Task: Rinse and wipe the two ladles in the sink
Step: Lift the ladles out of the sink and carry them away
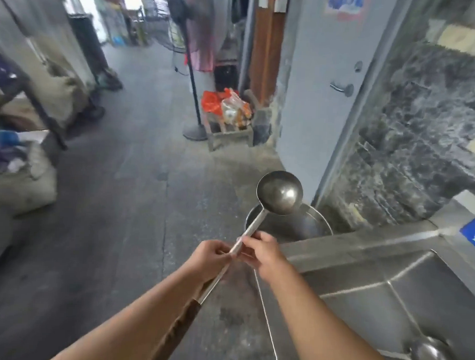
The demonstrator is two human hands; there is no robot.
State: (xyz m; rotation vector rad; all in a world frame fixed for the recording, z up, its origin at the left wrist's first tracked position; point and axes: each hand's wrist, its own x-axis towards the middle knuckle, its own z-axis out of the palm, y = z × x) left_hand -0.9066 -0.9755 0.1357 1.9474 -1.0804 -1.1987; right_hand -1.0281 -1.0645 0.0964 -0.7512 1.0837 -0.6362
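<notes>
Head view. I take the sink [344,269] as landmark. The held ladle [279,192] is raised beyond the sink's left rim, over the floor, bowl up and facing me, its metal shaft running down toward me to a brown wooden grip. My left hand [210,256] is curled around the shaft at mid-length; my right hand [263,253] pinches the same shaft just above it, fingers closed. I cannot tell whether a cloth lies under the fingers.

Handling, as I judge it: rigid steel, top-heavy at the bowl, probably wet and slick on the bare shaft. The wooden grip offers the surest hold; the shaft suits wiping strokes.

The second ladle [432,357] lies in the sink basin at the near right corner, bowl upward, contents not discernible.

Containers: a steel pot [314,224] stands on the floor just beyond the sink's far left corner, below the raised bowl; its inside looks dark, and I cannot tell if it holds water. The basin otherwise shows bare metal.
</notes>
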